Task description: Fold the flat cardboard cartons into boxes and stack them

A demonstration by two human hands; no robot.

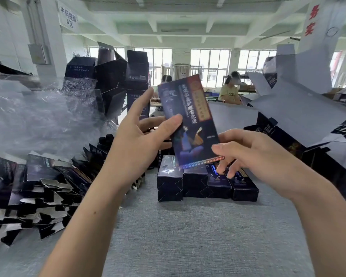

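At the centre of the view a flat dark-blue carton [188,120] is held upright, tilted slightly toward 11 o'clock. The left hand [136,140] pinches its left edge, thumb on the printed face. The right hand [254,154] grips its lower right corner. Just below, toward 6 o'clock, a row of folded boxes [206,184] stands on the grey table [188,236]. A pile of flat cartons [38,188] lies at 8 o'clock, with crumpled plastic wrap [38,116] at 9 o'clock.

sign [69,17] — 中药提取 A区 | pillar [312,19] — red 务实 | carton [188,120] print blurred
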